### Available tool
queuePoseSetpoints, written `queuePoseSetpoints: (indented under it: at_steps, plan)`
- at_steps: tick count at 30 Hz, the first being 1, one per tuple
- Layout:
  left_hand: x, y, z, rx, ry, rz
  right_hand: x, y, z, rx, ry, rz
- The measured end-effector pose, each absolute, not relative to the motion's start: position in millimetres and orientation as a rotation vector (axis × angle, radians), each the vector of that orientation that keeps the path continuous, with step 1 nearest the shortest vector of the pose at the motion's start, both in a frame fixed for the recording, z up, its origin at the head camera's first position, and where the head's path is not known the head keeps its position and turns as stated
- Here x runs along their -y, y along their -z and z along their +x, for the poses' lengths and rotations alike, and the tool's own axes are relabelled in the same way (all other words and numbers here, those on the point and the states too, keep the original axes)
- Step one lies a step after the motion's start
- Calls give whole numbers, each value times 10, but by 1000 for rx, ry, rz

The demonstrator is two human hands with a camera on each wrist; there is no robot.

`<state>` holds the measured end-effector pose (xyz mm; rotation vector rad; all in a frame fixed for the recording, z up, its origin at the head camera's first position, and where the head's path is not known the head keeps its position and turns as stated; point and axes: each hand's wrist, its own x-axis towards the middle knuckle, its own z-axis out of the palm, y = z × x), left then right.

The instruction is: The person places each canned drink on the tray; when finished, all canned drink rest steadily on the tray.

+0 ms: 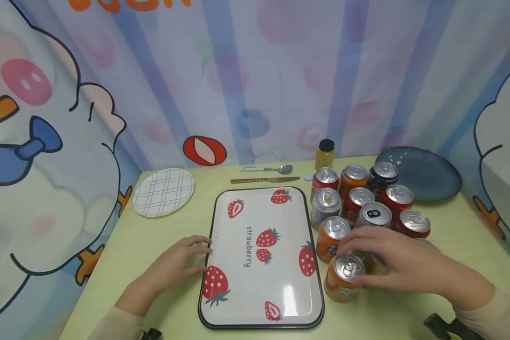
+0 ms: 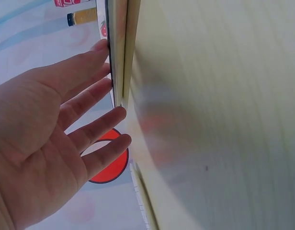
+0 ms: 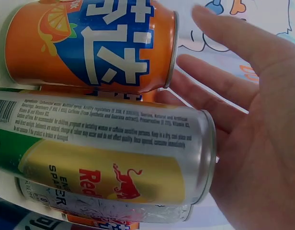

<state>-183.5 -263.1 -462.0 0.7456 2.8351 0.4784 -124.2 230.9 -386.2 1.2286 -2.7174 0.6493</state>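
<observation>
A white tray (image 1: 246,307) with a dark rim and strawberry prints lies flat on the table. My left hand (image 1: 174,262) is at its left edge, fingers loosely extended with the tips right at the rim. Right of the tray stand several upright drink cans in a cluster. My right hand (image 1: 401,257) is over the near end of it, its fingers and thumb spread around the top of the nearest orange soda can (image 1: 340,285). In the right wrist view, a Red Bull can (image 3: 114,148) stands beside that orange can, partly hidden from above by my hand.
A checked plate (image 1: 163,192) lies at the back left. Behind the tray are a spoon (image 1: 284,169) and a gold knife (image 1: 267,180). A black-capped jar (image 1: 325,156) and a large dark blue plate (image 1: 435,174) are behind the cans. A printed curtain backs the table.
</observation>
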Motion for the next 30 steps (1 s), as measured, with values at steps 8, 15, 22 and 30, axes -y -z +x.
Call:
queuePoseSetpoints:
  at_steps: [8,15,22,30]
  plan:
    - [2596,4617,-1841,-2847,-497,725,-2314,3877,-1275,2864,-578,1222]
    - [2609,4637,-1834,-2844,-517,721,-2268,3902,-1294,2943,-651,1148]
    - [2613,4676,-1827,-2861,-534,761,-2274,3953,-1258,2771,-697,1169]
    - [2577,4648,-1848,-2881,-456,673,-2058,3923,-1191,2702,-917,1054]
